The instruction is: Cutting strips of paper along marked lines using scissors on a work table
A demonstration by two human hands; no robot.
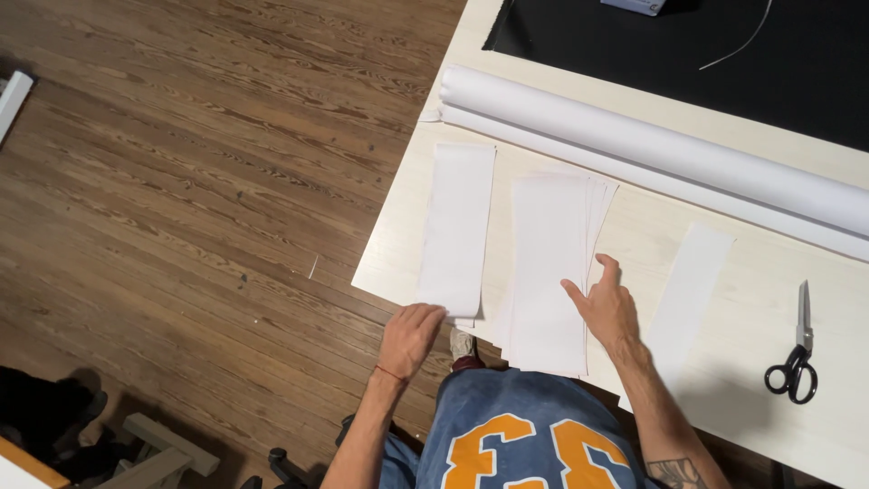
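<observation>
On the pale wooden table [634,244], the fanned stack of white fabric strips [550,272] overhangs the near edge under my spread right hand [608,308], so I judge it could slide off while my left hand [409,337] pinches the single white strip [457,226] beside it.

Matt white paper strips [547,272], pale wood-grain table [724,362], metal scissors [798,349].

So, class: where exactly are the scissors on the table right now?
In the head view, the black-handled scissors lie at the far right of the pale table, beyond the single white strip to the right of the right hand.
</observation>
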